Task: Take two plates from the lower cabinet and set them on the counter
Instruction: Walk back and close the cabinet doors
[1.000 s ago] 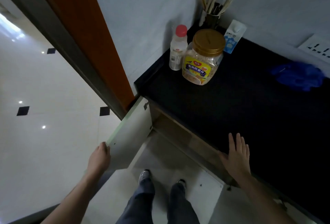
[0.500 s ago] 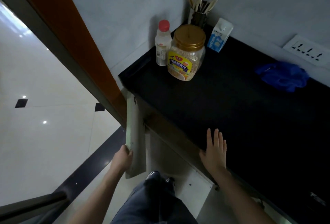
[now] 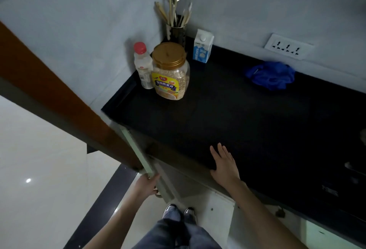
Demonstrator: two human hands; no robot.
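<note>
A pale green lower cabinet door (image 3: 138,151) stands swung open below the black counter (image 3: 247,121), seen edge-on. My left hand (image 3: 147,186) grips the door's outer lower edge. My right hand (image 3: 224,164) lies flat, fingers spread, on the counter's front edge. The cabinet's inside is hidden under the counter, and no plates are in view.
At the counter's back left stand a cereal jar with a gold lid (image 3: 170,71), a red-capped bottle (image 3: 143,66), a milk carton (image 3: 203,46) and a utensil holder (image 3: 177,28). A blue cloth (image 3: 271,75) lies at the back right. An orange-brown door frame (image 3: 59,98) runs along the left.
The cabinet door has swung further open, from angled out to nearly edge-on, with my left hand still on it. My right hand has stayed on the counter edge. The view has shifted.
</note>
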